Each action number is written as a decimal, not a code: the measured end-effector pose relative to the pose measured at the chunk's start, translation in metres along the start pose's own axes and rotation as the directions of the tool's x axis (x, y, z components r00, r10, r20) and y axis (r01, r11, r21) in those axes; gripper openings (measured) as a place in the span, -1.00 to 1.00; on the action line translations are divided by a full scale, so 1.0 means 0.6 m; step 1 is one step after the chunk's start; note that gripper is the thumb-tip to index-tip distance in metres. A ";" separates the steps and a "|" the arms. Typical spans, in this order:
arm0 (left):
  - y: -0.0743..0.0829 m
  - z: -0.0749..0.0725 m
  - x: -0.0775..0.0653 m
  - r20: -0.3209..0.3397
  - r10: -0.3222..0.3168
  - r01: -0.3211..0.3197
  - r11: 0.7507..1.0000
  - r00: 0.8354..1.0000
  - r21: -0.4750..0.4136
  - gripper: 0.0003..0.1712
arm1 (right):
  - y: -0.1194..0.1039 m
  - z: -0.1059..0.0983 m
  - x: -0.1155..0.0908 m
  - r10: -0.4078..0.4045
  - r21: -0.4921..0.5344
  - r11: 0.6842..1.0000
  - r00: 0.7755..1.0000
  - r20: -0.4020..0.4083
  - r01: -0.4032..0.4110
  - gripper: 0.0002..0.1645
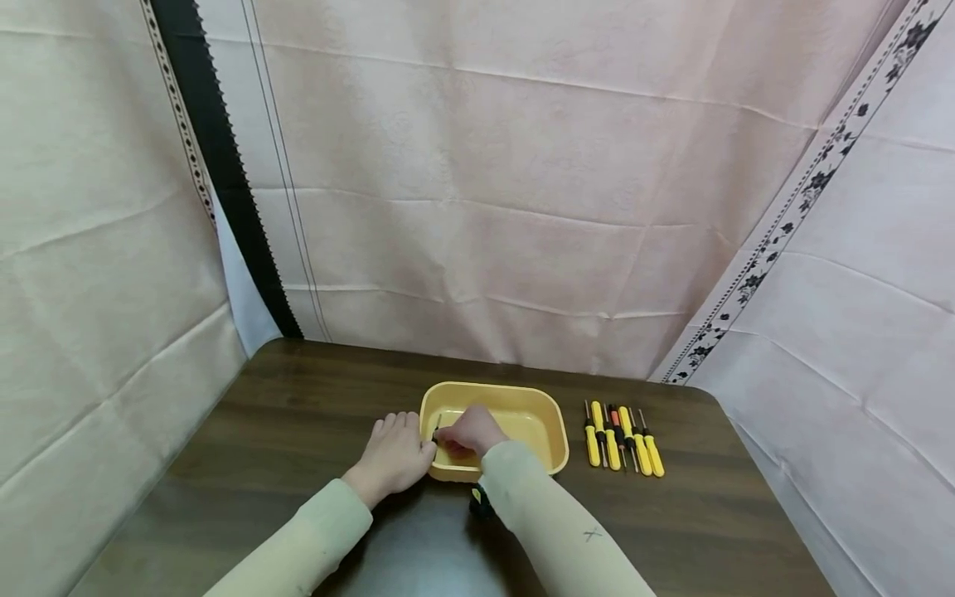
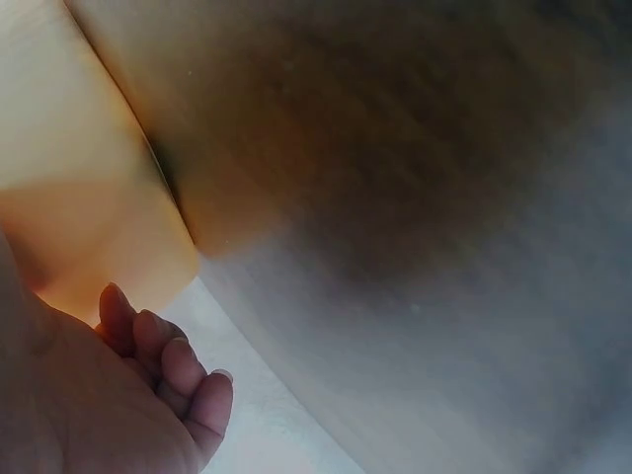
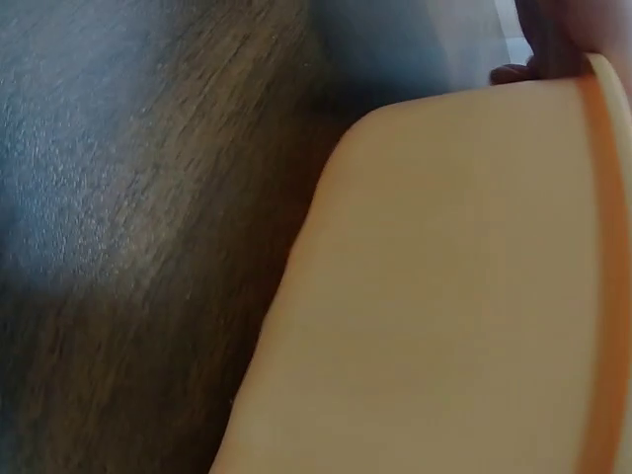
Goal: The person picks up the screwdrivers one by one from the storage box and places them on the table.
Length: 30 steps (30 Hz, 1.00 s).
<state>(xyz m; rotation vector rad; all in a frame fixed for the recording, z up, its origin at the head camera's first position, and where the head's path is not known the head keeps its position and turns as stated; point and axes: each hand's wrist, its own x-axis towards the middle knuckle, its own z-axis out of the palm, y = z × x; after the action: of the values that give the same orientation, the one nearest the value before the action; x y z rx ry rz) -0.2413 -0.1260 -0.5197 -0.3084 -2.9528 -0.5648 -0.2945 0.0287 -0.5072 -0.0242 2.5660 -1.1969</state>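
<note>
A yellow plastic tray (image 1: 548, 402) sits on the table. My right hand (image 1: 473, 431) reaches into its left part and pinches a small screwdriver (image 1: 437, 424), its thin shaft pointing away from me; the fingers cover much of the handle. At the tray's left side rests my left hand (image 1: 397, 452), palm down, fingers pointing forward and thumb by the rim. In the left wrist view the left hand's fingers (image 2: 183, 365) look loosely bent beside the tray wall. The right wrist view shows mainly the tray's outer wall (image 3: 444, 276), with part of a hand at the top right.
Several yellow-and-black screwdrivers (image 1: 612, 435), one with red on its handle, lie in a row right of the tray. A small black-and-yellow object (image 1: 480, 501) shows beside the right forearm, its kind unclear. The brown wooden table (image 1: 298, 398) meets hanging pale cloth (image 1: 477, 207) behind.
</note>
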 end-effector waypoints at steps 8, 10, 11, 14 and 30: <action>0.002 0.002 0.001 -0.008 0.001 -0.001 1.000 1.000 0.008 -0.66 | -0.016 0.002 -0.010 0.027 -0.034 0.999 0.999 -0.042 -0.028 -0.66; 0.001 0.002 0.001 -0.007 -0.001 0.001 1.000 1.000 0.002 -0.66 | -0.019 0.003 -0.013 0.009 -0.045 0.999 0.999 -0.045 -0.011 -0.69; 0.001 0.002 0.001 -0.005 -0.001 0.001 1.000 1.000 0.000 -0.67 | -0.020 0.003 -0.013 0.006 -0.045 0.999 0.999 -0.043 -0.008 -0.71; 0.002 0.001 0.001 -0.004 0.007 -0.007 1.000 1.000 0.000 -0.70 | -0.018 0.003 -0.013 -0.005 -0.047 0.999 0.999 -0.048 0.003 -0.78; 0.000 -0.001 0.003 0.021 -0.002 0.002 1.000 1.000 0.026 -0.66 | 0.027 -0.033 0.009 0.049 0.065 0.997 0.999 0.003 -0.050 -0.80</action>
<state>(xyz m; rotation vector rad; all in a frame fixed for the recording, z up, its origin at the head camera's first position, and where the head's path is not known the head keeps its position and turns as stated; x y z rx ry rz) -0.2430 -0.1262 -0.5189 -0.3107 -2.9784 -0.5261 -0.3037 0.0531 -0.5088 0.0529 2.5097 -1.2613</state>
